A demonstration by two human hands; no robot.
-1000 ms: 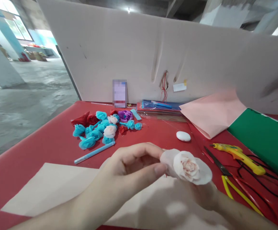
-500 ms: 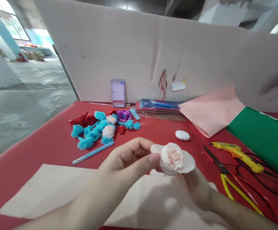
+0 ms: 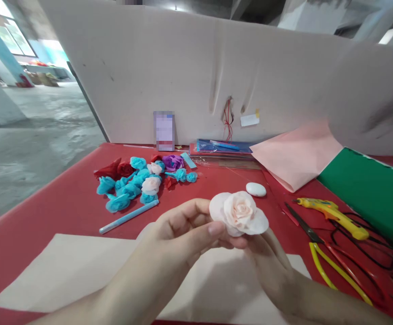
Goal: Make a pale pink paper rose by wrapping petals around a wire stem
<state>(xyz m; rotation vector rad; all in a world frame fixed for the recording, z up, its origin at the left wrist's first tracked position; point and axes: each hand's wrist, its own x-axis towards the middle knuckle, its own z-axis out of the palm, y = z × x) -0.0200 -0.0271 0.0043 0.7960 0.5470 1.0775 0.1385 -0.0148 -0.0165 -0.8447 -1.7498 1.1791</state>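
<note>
A pale pink paper rose (image 3: 242,212) faces me above the table, its outer petals spread to both sides. My left hand (image 3: 189,234) pinches its left side between thumb and fingers. Behind and below the bloom is my right hand (image 3: 270,266), closed around its underside; the fingertips are hidden by the petals. A large pale sheet of paper (image 3: 74,266) lies flat beneath both hands. Left of the hands, a light blue pen (image 3: 128,217) rests in front of a pile of blue paper flowers (image 3: 123,192), with red, pink and purple ones among them.
On the right lie open scissors (image 3: 318,239), a yellow glue gun (image 3: 335,216) with a black cord, and green card (image 3: 368,194) beside pink paper (image 3: 291,158). A white oval case (image 3: 256,189) sits beyond the rose. A phone (image 3: 164,131) leans on the white panel (image 3: 182,67).
The rose has tilted up to face me more and shifted slightly. My right hand has moved in closer beneath it. The view has turned a little.
</note>
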